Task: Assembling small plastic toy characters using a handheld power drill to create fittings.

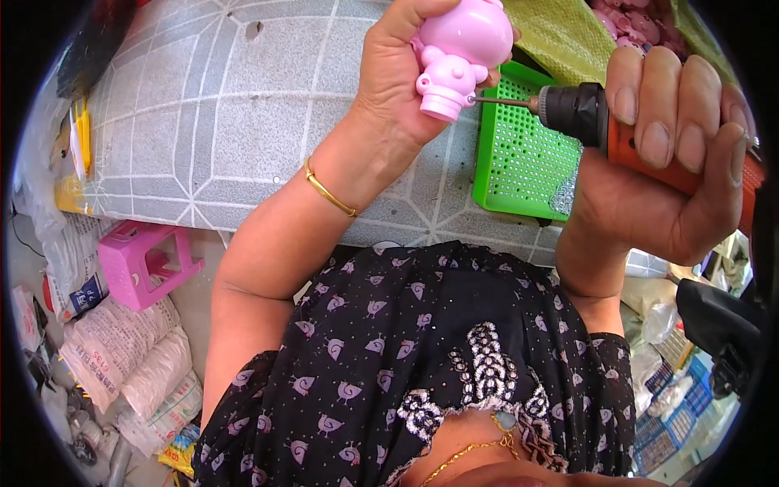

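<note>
My left hand point(393, 77) is closed around a glossy pink plastic toy figure point(466, 36) with a big round head and a small body, held above the table. An orange and black electric screwdriver point(578, 112) lies in the grip of my right hand point(661, 162), its long thin bit pointing left. The bit's tip meets the side of the figure's lower body, at a small round spot there. A screw at the tip is too small to make out clearly. Beneath the bit sits a green perforated tray point(488, 162), with a heap of small silvery screws point(564, 197) in its near right corner.
A grey, white-lined cloth covers the table point(243, 105). Behind the tray, a yellow-green woven sack point(560, 32) holds several pink plastic parts point(637, 24). A pink stool point(130, 264) and printed white sacks point(122, 349) stand on the floor at left. Blue crates point(673, 422) are at lower right.
</note>
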Tool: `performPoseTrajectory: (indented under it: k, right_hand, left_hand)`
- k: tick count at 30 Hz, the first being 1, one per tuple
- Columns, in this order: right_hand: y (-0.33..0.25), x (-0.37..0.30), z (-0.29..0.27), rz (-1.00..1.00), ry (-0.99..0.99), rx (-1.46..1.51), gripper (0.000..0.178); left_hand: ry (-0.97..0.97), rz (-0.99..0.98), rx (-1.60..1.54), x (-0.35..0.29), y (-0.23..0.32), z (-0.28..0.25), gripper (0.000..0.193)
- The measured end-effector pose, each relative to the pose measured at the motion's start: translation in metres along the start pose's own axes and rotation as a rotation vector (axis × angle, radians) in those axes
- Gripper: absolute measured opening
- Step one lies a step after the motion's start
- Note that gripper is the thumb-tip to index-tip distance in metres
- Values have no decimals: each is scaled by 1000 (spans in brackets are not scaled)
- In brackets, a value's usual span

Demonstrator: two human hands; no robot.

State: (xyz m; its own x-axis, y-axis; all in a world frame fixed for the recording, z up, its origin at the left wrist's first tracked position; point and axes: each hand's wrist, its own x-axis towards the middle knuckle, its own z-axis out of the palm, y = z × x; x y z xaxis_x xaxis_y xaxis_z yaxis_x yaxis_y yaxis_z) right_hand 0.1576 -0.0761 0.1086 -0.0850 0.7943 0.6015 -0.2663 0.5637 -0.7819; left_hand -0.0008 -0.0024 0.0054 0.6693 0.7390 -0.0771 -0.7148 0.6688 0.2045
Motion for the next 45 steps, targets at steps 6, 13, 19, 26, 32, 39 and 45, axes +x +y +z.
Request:
performPoseTrajectory:
  k: [6,13,19,26,32,39,45]
  right_hand:
    - [-1,-2,-4,47,-109,16,10]
    - [-1,-11,4,66,-83,-74,24]
    - [-2,-11,20,43,-61,-164,24]
    - [6,-17,15,31,-43,-153,17]
    - [8,-17,8,-33,64,-3,12]
    - [16,-32,-21,-25,424,-101,6]
    - [40,-33,9,90,675,-184,24]
  left_hand:
    - [1,-8,-6,1,0,-1,40]
    - [285,126,366,-2,-7,16,38]
    - [37,36,52,-4,-3,0,33]
    - [56,56,107,1,-10,-3,30]
    - [168,104,332,0,3,2,28]
    - [132,53,114,11,16,-7,30]
    - [78,-107,-41,12,14,-12,38]
